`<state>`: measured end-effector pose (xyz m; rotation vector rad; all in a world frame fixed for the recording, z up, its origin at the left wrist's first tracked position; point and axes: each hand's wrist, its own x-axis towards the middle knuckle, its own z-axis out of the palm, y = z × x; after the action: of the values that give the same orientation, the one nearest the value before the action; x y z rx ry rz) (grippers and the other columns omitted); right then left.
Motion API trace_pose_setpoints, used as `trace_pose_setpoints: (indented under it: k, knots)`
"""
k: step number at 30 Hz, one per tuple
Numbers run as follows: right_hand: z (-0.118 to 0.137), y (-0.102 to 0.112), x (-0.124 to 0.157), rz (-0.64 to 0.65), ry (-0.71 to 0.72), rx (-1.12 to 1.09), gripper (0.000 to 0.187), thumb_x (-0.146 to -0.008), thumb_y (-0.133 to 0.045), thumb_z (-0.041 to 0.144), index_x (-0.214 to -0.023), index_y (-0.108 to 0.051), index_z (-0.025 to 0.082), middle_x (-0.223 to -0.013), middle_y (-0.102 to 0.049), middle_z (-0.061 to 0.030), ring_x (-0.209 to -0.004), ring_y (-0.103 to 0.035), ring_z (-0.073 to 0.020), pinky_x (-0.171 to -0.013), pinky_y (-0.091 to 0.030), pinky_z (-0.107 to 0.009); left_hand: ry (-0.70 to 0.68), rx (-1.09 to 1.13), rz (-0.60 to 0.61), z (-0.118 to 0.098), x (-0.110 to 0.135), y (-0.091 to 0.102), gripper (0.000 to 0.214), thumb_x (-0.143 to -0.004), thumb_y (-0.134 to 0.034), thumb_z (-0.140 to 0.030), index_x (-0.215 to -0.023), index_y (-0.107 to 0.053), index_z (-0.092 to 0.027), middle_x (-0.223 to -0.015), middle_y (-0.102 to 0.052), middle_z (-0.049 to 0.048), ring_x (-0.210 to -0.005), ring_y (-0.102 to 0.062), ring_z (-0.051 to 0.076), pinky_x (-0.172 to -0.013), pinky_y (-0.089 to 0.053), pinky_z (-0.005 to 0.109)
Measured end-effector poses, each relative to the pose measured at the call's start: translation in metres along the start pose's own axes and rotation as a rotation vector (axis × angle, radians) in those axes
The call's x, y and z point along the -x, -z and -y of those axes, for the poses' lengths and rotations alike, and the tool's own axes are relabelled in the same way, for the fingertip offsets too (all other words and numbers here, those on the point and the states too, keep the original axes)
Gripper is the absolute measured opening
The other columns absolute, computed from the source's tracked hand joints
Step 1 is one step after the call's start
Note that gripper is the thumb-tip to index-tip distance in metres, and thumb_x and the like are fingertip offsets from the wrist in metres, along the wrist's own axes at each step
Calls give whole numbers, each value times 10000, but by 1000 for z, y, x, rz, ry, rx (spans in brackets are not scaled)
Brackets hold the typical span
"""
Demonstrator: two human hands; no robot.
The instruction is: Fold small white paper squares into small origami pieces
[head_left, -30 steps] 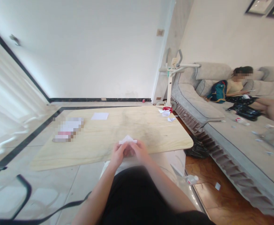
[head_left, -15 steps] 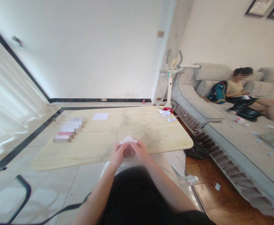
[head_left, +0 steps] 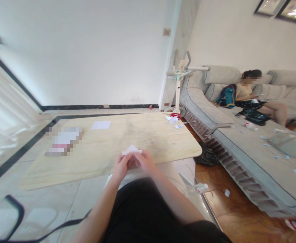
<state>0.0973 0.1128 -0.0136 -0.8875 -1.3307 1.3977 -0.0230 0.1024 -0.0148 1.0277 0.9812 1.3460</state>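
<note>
"Where was the folded paper (head_left: 132, 149)?"

"On my distant screen, I had it over the near side of the wooden table (head_left: 87, 152), between both hands; whether it touched the board I couldn't tell"

"Which way did it point?"

"Its peak pointed forward, away from the hands and towards the white wall (head_left: 99, 60). Its long axis ran crosswise, left to right, along the straight strip at its base"

"And the hands?"

"I saw the left hand (head_left: 122, 166) curled nearly closed, pinching the paper's near side with the thumb on top. The right hand (head_left: 144, 162) was curled likewise, its thumb close to the other. The fingers underneath were mostly hidden from me"

"Anything else on the table?"

"A flat white sheet (head_left: 101, 125) farther off to the left, also lying crosswise, and some creased paper pieces (head_left: 173, 119) near the far right corner"
</note>
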Motion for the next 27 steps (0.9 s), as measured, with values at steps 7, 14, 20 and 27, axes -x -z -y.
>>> trace_pose_setpoints:
  k: [7,14,20,27]
  knots:
    - [-2,0,0,-6,-5,18,371,-825,-521,402,-530,-498,177,-448,-449,38,-426,-401,-79,-427,-295,-214,19,-1,-6,0,0,0,422,-741,-601,-387,-408,-461,-170,-399,-426,-24,-396,-433,93,-400,-315,224]
    - [-4,0,-1,-9,2,-5,359,-823,-517,390,-535,-497,176,-452,-442,45,-418,-381,-73,-430,-283,-218,15,8,-2,1,-1,0,422,-740,-605,-390,-411,-459,-170,-391,-412,-29,-388,-419,90,-394,-302,223]
    - [3,0,1,-3,-13,2,366,-810,-518,428,-543,-497,177,-447,-430,47,-411,-370,-72,-416,-276,-215,8,-6,-4,2,-1,0,432,-743,-601,-391,-400,-451,-173,-391,-410,-28,-389,-412,88,-396,-304,222]
    - [4,-1,1,-12,-12,16,368,-811,-517,427,-540,-493,180,-440,-430,47,-408,-377,-74,-411,-279,-214,11,-12,-5,4,-1,2,423,-750,-601,-392,-416,-463,-170,-400,-424,-25,-397,-430,92,-396,-315,218]
